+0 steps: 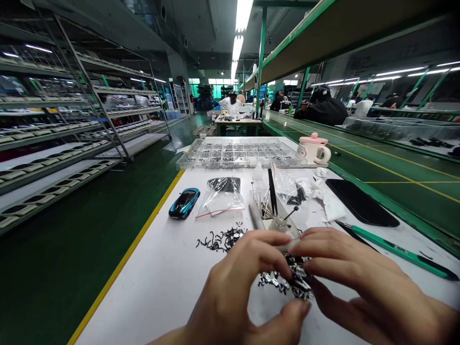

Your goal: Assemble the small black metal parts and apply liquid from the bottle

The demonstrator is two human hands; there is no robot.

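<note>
My left hand (pixel 237 282) and my right hand (pixel 359 278) meet over the white workbench (pixel 161 302), their fingertips pinching a pale slender rod (pixel 291 246) from either side. Directly beneath them lies a heap of small black and silver parts (pixel 289 280), partly hidden by my fingers. Farther left, loose curved black pieces (pixel 221 240) are scattered on the bench. A small glass bottle (pixel 279 224) stands just beyond my hands.
A compartmented clear parts tray (pixel 239 153) sits at the bench's far end beside a pink-lidded mug (pixel 314 148). A blue model car (pixel 184 202), plastic bag (pixel 221 196), black tablet (pixel 361 201) and green-handled tool (pixel 398 251) lie around. A co-worker (pixel 323 108) sits beyond.
</note>
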